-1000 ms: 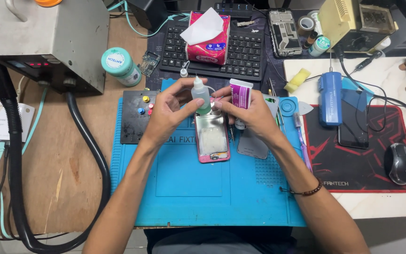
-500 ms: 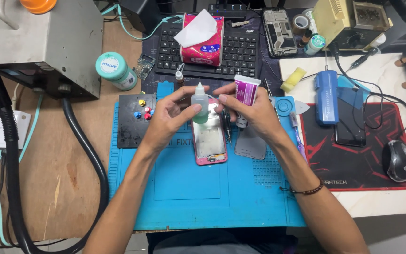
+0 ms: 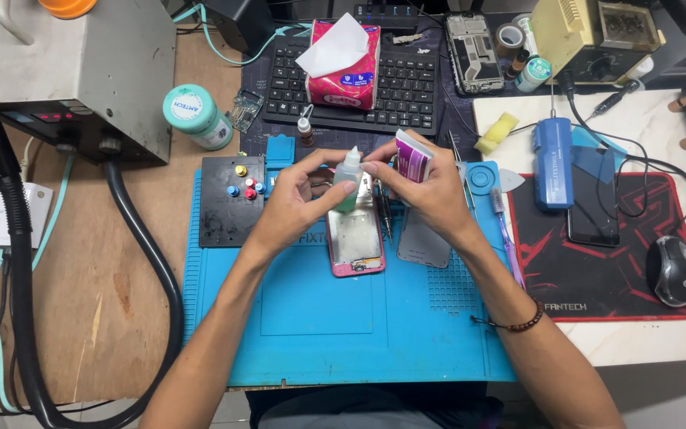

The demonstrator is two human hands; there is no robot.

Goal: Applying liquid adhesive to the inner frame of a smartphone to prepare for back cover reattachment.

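The left hand (image 3: pixel 299 199) wraps a small clear dropper bottle (image 3: pixel 348 176), fingers closed round its body, holding it upright just above the opened pink-framed phone (image 3: pixel 356 242) that lies flat on the blue work mat (image 3: pixel 319 326), so anything from the bottle would land on the phone. The right hand (image 3: pixel 430 191) pinches the bottle's tip with thumb and forefinger, seemingly at its cap, while its other fingers curl shut on a small purple-and-white box (image 3: pixel 412 155), kept off the mat. A grey back cover (image 3: pixel 424 238) sits just right of the phone, and tweezers (image 3: pixel 385 214) lie between them, within reach. A tissue box (image 3: pixel 343 67) rests on the keyboard (image 3: pixel 406 87) at the table's far side
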